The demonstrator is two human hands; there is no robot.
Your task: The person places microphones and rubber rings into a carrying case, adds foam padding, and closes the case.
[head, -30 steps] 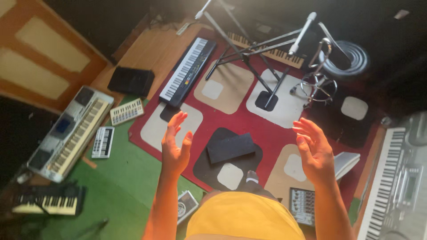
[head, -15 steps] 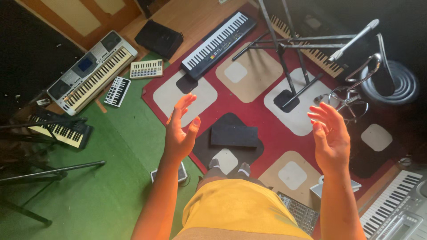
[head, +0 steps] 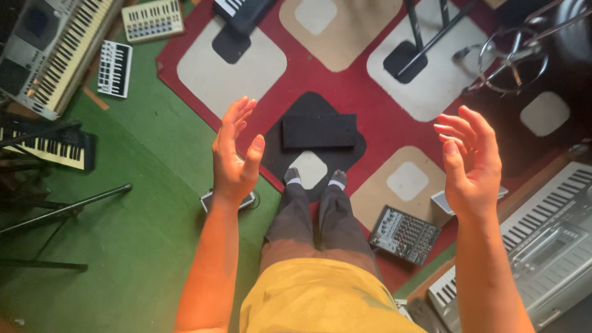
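- The left hand (head: 234, 157) is raised in the air, palm turned inward toward the other hand; its fingers (head: 237, 117) are apart and lightly curved, clamped on nothing
- The right hand (head: 472, 163) is raised at about the same height, palm turned inward; its fingers (head: 459, 126) are spread and curled, holding nothing
- Between the two sets of fingers, down on the floor, lies a flat black rectangular case (head: 319, 130) on a dark patch of the red patterned rug (head: 345, 86); it is apart from both hands
- Just below that case, two feet in dark socks (head: 314, 177) stand on the rug, with dark trousers and a yellow shirt (head: 320, 299) nearer the camera
- Under the left wrist, a small flat device (head: 209, 200) lies on the green carpet (head: 123, 246), partly hidden by the arm
- Below and inward of the right fingers, a small mixer with many knobs (head: 404, 234) sits at the rug's edge; a white tablet-like thing (head: 443, 200) lies just behind the right palm
- Beyond the right forearm, a large grey keyboard (head: 536, 240) rests on the floor
- Well left of the left fingers lie a grey keyboard (head: 52, 52), a small white key controller (head: 115, 68), a cream pad controller (head: 152, 20) and a black keyboard (head: 52, 148)
- Above the right fingers, a black stand foot (head: 407, 60) rests on a pale square of the rug
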